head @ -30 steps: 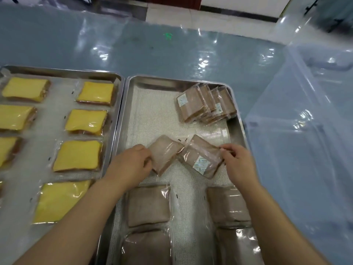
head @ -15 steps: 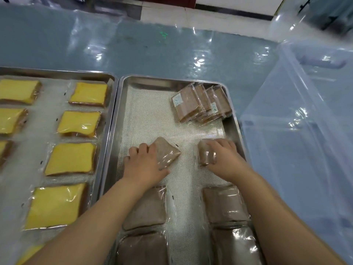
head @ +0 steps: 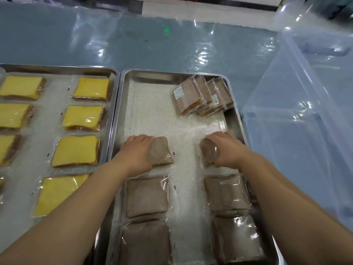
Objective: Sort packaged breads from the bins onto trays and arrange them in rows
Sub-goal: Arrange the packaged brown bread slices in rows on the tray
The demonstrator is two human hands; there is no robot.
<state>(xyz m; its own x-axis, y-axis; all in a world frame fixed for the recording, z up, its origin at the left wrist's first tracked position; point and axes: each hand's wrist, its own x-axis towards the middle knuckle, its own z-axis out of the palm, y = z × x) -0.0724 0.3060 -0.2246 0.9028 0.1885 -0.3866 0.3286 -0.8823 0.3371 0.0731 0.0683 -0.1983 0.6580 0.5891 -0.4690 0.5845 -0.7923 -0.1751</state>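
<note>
On the right metal tray [head: 152, 76], my left hand [head: 136, 152] lies flat on a wrapped brown bread [head: 161, 153] in the left column. My right hand [head: 227, 148] rests the same way on another brown bread [head: 209, 153] in the right column. Both packs lie flat on the mesh liner. Closer to me, two brown breads [head: 146, 196] continue the left column and two more [head: 226, 194] the right. A leaning stack of brown packs [head: 202, 95] stands in the tray's far right corner.
The left tray [head: 57, 68] holds rows of wrapped yellow breads [head: 76, 150]. A clear plastic bin [head: 305, 111] stands just right of the brown-bread tray. Beyond both trays lies a glossy blue-grey table surface [head: 172, 44].
Both hands carried the two brown packs apart from the tray's middle, turned them square, and laid them flat at the head of each column. The hands now press down on them.
</note>
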